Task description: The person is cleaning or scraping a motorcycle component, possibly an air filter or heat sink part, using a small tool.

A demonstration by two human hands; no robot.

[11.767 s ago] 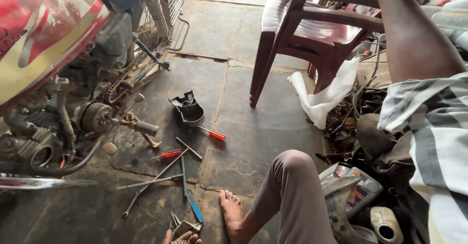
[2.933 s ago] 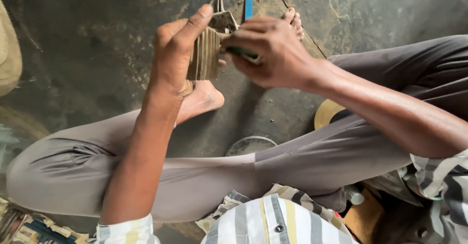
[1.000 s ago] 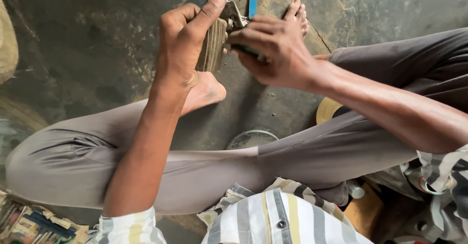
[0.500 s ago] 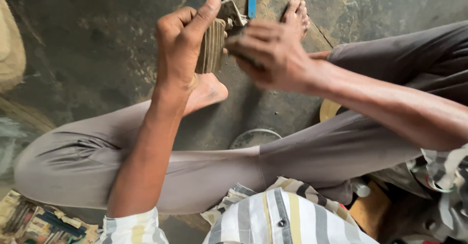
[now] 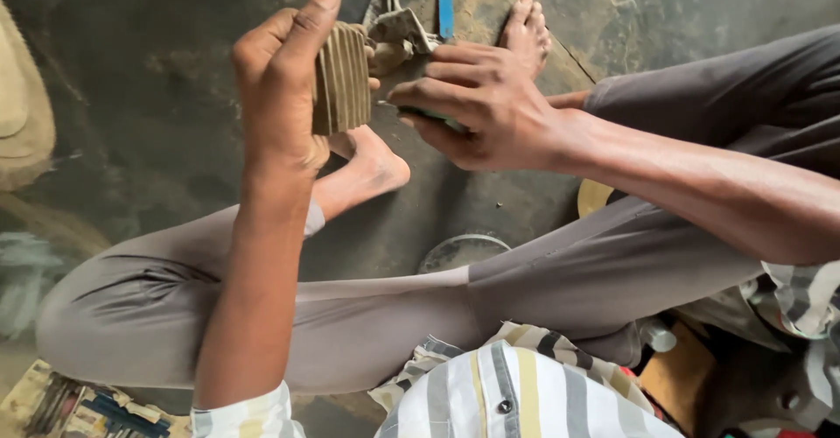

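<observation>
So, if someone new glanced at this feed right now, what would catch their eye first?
Most striking is the ribbed, dirt-brown finned metal part held up at top centre in the grip of the left hand. Beside it, the right hand presses a slim dark tool against the part. Beneath them lie crossed legs in grey trousers and bare feet on the dark stone floor.
</observation>
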